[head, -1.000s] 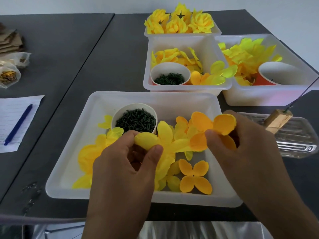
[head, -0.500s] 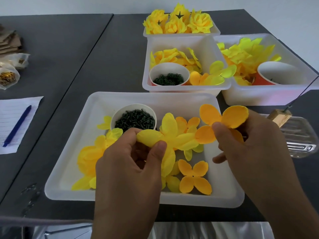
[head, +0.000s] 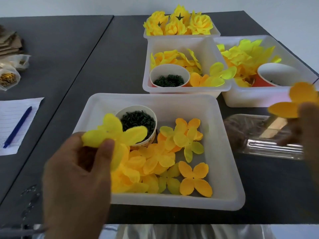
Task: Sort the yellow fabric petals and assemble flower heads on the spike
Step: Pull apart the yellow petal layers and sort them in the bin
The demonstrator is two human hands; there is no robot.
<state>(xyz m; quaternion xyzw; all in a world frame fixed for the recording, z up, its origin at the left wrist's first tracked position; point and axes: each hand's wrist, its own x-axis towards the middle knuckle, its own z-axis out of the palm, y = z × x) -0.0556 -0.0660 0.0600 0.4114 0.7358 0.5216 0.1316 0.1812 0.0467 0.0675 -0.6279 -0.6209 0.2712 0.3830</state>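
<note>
The left hand [head: 76,176] pinches a pale yellow petal piece [head: 114,133] between thumb and fingers, lifted over the near-left corner of the front tray [head: 224,152], just in front of the paper cup of dark green pegs [head: 138,120]. The right hand [head: 305,128], blurred at the frame's edge, holds an orange petal piece [head: 293,102] up high, over the clear plastic tray [head: 259,145] to the right; how its fingers close on the piece I cannot tell. Judging by the split, each hand keeps one shade apart so the two can be sorted or stacked in order. The loose petals [head: 155,161] wait in a heap in the front tray, below and between the two hands, a flat orange one [head: 195,179] nearest the front rim. The spike itself I cannot make out. Finished flower heads [head: 179,23] fill the far tub.
</note>
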